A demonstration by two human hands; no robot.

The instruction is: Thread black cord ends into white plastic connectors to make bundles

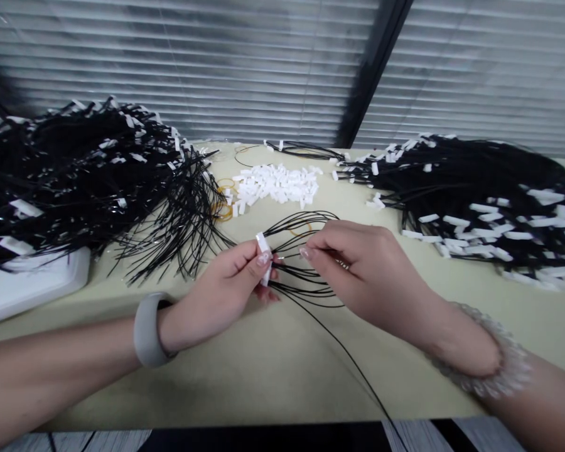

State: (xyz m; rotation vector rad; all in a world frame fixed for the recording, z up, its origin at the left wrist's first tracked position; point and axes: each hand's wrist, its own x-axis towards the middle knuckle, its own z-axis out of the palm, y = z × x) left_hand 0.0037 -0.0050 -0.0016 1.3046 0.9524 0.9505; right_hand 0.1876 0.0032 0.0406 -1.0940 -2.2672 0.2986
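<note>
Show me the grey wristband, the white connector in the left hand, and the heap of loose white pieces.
Wristband (149, 330): head view, middle of its outer face.
White connector (260, 241): head view, its upper end.
White pieces (279, 183): head view, middle of the heap.

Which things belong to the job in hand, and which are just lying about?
In use:
white strip, pinched by the left hand
black wires running to the right hand

Lying about, though some may be supplies:
loose white pieces
left wire pile
right wire pile
white tray
</note>
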